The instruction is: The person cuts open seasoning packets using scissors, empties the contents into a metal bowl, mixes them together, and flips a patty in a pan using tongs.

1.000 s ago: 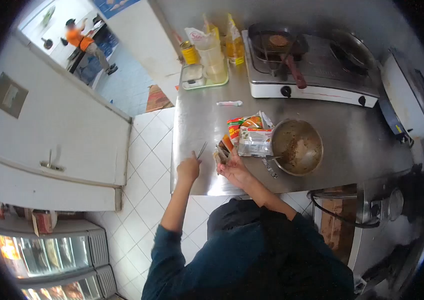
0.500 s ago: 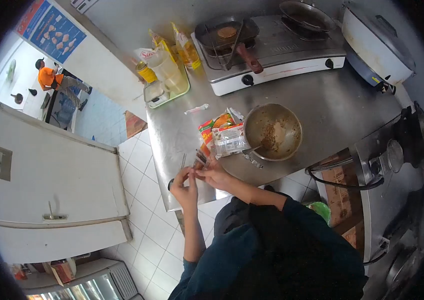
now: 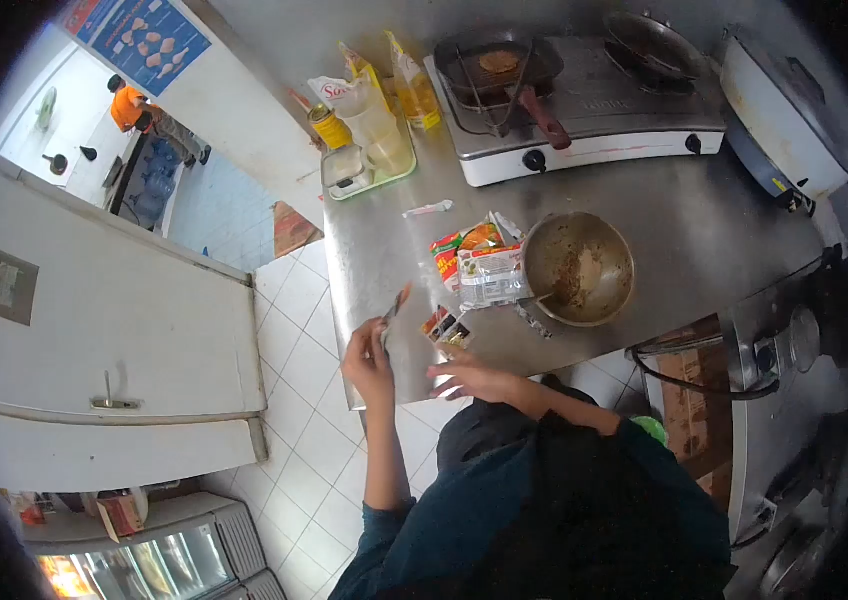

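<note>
- Two bare hands meet the near edge of the tabletop [image 3: 374, 225]. The right hand [image 3: 474, 380] is open, fingers loosely spread and gripping nothing visible; such loose fingers seem well suited to steadying small, light things without crushing them.
- The left hand [image 3: 368, 366] has its fingers closed in a pinch on a slim item [image 3: 394, 309], held upright-ish over the tabletop. What it is cannot be told for sure; a pinch low down, with the far end free, looks right for controlling it without bending it.
- Small sachets [image 3: 444, 328] lie just beyond the right fingertips; whether they touch is unclear. Flat, light packets like these probably slide easily, so a light press from above would serve better than a sideways push.
- Beyond them, to the right, the metal bowl [image 3: 609, 290] has brown residue inside and a utensil handle [image 3: 544, 297] at its rim. Best keep sleeves and wrists off that handle, as a knock could tip it.
- Larger packets [image 3: 491, 277] lie beside the bowl; sliding them might nudge it.
- Farther back, the stove [image 3: 594, 140] carries a pan [image 3: 534, 75] whose red handle [image 3: 545, 120] points toward the person, so a long reach calls for care.
</note>
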`<state>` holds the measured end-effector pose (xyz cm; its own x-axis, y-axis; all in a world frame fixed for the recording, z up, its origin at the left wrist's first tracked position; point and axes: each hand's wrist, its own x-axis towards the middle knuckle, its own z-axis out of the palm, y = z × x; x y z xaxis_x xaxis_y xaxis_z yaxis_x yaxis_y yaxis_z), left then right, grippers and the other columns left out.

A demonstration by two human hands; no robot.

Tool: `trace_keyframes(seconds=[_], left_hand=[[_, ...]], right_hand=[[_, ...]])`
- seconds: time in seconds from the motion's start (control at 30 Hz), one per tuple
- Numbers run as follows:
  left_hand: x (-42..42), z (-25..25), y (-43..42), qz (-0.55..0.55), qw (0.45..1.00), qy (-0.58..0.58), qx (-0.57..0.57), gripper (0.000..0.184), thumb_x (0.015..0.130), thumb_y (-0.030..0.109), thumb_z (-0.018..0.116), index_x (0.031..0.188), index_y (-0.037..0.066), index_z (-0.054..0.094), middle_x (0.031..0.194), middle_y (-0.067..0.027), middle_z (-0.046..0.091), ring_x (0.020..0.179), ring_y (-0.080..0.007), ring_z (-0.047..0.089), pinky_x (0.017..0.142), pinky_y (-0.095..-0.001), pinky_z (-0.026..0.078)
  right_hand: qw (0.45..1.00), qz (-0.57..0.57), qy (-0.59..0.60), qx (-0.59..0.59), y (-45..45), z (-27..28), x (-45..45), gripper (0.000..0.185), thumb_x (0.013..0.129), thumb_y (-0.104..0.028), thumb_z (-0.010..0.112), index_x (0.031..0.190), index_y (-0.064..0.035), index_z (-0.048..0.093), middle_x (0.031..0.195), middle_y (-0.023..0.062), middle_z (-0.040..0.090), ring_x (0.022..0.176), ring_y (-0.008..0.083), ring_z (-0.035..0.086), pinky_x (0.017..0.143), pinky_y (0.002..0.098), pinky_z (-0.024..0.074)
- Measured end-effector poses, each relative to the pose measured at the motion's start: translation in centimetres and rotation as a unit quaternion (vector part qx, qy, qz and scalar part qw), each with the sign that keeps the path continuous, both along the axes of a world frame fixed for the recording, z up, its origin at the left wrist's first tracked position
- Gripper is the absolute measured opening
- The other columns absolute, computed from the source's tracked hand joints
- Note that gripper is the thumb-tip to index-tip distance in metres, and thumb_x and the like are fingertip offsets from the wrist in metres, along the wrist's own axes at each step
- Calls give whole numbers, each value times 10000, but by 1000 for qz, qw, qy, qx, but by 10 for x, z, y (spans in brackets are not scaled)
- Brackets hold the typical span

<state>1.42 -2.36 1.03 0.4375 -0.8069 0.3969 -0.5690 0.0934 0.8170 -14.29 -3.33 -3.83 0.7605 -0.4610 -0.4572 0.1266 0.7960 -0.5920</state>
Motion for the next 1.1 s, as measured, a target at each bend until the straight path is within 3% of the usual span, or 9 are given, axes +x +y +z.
trace_keyframes(seconds=[0.1,0.2,0.3,0.5,0.6,0.63,0.73,0.93,1.1], left_hand=[[-33,18,-7,-56,996,69,-17,77,806,25,505,830,-30,553,813,-104,610,745,-129,582,648,-237,455],[-74,27,-23,-128,980,150,-36,69,821,52,495,835,-2,537,743,-62,592,645,-85,538,593,-205,432],[-116,16,-43,-195,951,241,4,80,832,83,491,862,11,510,661,-11,556,526,-49,460,459,-181,384],[-187,-18,-82,-266,908,249,208,279,782,119,568,1011,-24,495,740,-60,600,591,-98,542,576,-234,463],[-214,-36,-87,-285,918,197,195,344,732,86,610,1048,-3,507,755,-102,606,597,-129,571,529,-253,463],[-215,-69,-97,-274,951,60,132,415,645,65,661,1033,5,525,765,-147,602,594,-221,590,554,-306,472],[-225,-59,-102,-236,961,-74,123,395,607,79,678,976,19,552,770,-174,597,636,-290,592,595,-335,473],[-238,-39,-119,-204,958,15,201,283,651,92,647,909,21,553,808,-188,600,748,-275,604,645,-320,472],[-252,-42,-118,-243,966,28,86,214,707,88,593,907,16,563,789,-168,605,740,-276,607,644,-328,469]], right_hand=[[886,-232,65,-397,3,-9,-12,577,736,-58,615,1195,-80,265,1089,84,403,953,217,507,721,291,457],[730,-398,207,-516,-15,43,-56,574,720,28,601,1176,-70,265,1123,69,360,973,168,483,769,271,452],[791,-444,24,-420,-35,33,-108,468,731,22,593,1112,-54,332,1079,64,391,924,156,512,775,246,457],[735,-469,208,-442,-52,-1,-189,219,724,12,606,923,-1,518,907,72,519,814,172,579,679,236,493],[700,-397,342,-486,-59,-10,-215,154,706,9,619,854,14,578,917,85,520,822,177,582,661,242,502],[685,-367,382,-500,-62,-11,-222,133,699,9,623,829,19,595,922,91,520,824,179,584,653,244,505],[731,-330,292,-522,-73,-9,-231,120,691,8,621,810,13,608,935,104,518,785,183,588,624,247,508],[740,-243,306,-547,-107,-15,-243,128,692,-6,621,811,36,597,817,111,547,750,185,589,610,257,506],[735,-233,298,-563,-124,-16,-236,164,732,45,559,895,55,561,750,89,580,695,148,598,615,229,496]])
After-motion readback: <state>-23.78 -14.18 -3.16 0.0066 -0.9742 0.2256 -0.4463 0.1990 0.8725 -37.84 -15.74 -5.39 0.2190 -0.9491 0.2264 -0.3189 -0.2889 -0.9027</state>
